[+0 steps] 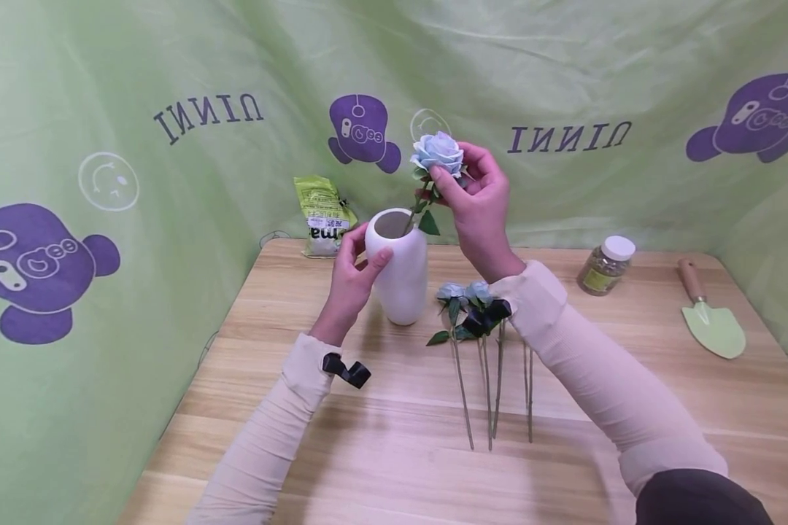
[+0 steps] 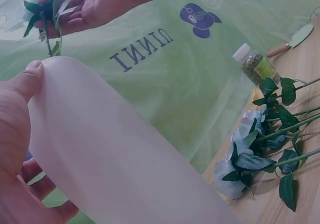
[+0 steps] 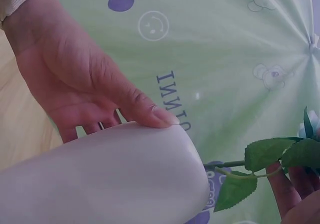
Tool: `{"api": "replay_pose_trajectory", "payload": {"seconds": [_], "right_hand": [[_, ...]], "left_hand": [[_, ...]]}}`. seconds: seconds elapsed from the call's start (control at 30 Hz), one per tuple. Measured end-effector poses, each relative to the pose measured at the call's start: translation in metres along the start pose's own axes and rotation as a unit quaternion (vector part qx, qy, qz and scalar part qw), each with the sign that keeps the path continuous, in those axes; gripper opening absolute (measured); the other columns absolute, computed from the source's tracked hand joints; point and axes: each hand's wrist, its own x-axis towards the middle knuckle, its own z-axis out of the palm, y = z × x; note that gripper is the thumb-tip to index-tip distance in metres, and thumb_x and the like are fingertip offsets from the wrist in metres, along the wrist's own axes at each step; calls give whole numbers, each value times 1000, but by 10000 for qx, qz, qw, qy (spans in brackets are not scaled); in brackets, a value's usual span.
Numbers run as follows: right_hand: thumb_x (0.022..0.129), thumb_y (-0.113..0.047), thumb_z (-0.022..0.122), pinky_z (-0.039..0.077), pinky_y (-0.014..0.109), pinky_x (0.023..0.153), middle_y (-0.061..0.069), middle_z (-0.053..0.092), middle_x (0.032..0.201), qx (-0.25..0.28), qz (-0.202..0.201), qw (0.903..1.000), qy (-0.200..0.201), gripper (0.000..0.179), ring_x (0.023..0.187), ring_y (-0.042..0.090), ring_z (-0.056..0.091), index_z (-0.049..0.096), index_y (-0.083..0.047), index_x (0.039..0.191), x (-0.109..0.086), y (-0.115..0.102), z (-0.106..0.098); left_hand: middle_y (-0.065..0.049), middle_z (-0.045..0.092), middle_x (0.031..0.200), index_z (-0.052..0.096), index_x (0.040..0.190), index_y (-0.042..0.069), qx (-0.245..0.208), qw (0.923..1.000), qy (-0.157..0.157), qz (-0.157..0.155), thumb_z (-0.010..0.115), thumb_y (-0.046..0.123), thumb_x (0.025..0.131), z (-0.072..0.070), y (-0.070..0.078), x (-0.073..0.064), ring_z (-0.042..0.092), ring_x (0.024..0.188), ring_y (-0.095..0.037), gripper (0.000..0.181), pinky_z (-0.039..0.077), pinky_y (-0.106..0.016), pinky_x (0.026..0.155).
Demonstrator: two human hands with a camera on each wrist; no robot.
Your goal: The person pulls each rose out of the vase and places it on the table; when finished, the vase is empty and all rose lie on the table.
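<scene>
My left hand (image 1: 349,284) grips a white vase (image 1: 403,284) near its top, thumb at the front just below the rim and the other fingers round the far left side. Above the vase's mouth, my right hand (image 1: 484,211) pinches an artificial pale blue rose (image 1: 438,152) just under its bloom. The rose's stem runs down into the vase opening; its lower end is hidden inside. One green leaf (image 3: 237,190) hangs outside the rim. Several more blue roses (image 1: 452,292) lie on the table right of the vase, stems toward me, partly behind my right wrist.
On the wooden table (image 1: 381,452), a green printed bag (image 1: 325,219) stands behind the vase. A white-lidded jar (image 1: 605,266) is at the back right, with a wooden-handled green trowel (image 1: 714,328) beyond it. A green printed cloth (image 1: 236,168) hangs around the table.
</scene>
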Motion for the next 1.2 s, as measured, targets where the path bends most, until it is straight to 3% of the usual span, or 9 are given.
{"api": "replay_pose_trajectory", "payload": {"seconds": [0.33, 0.6, 0.83, 1.0, 1.2], "right_hand": [[89, 1, 70, 62, 25, 67, 8, 65, 111, -394, -80, 9991, 127, 32, 90, 15, 71, 59, -5, 118, -7, 1, -11], [88, 5, 70, 64, 31, 70, 12, 64, 114, -36, -138, 9995, 271, 35, 95, 20, 70, 58, 0, 121, -11, -8, -15], [86, 7, 70, 64, 31, 70, 14, 63, 115, 62, -337, 9983, 465, 35, 96, 21, 69, 59, 0, 118, -16, -13, -17], [85, 9, 70, 63, 29, 71, 14, 63, 115, 71, -485, 9965, 671, 35, 99, 23, 68, 58, 0, 117, -21, -16, -18], [84, 12, 69, 63, 28, 81, 14, 61, 114, 50, -834, 9929, 852, 34, 102, 24, 66, 58, -1, 114, -26, -19, -20]], "left_hand": [[-9, 49, 143, 43, 146, 13, -22, 10000, 39, 48, 70, 27, 93, 0, -2, -1, 46, 133, -22, 62, 40, -47, 115], [-11, 50, 144, 43, 146, 12, -100, 9998, 57, 135, 77, 58, 81, 1, -3, -1, 46, 134, -23, 87, 41, -47, 115], [-10, 50, 143, 43, 146, 12, -79, 9999, 47, 95, 72, 33, 91, 0, -1, -2, 47, 133, -22, 66, 41, -47, 115], [-10, 50, 144, 43, 146, 14, -90, 9999, 16, 111, 74, 41, 89, -1, -2, -1, 46, 133, -21, 70, 41, -46, 114], [-11, 49, 144, 41, 147, 13, 25, 9999, 18, 139, 70, 35, 92, 0, -3, -2, 46, 134, -22, 66, 41, -47, 114]]}}
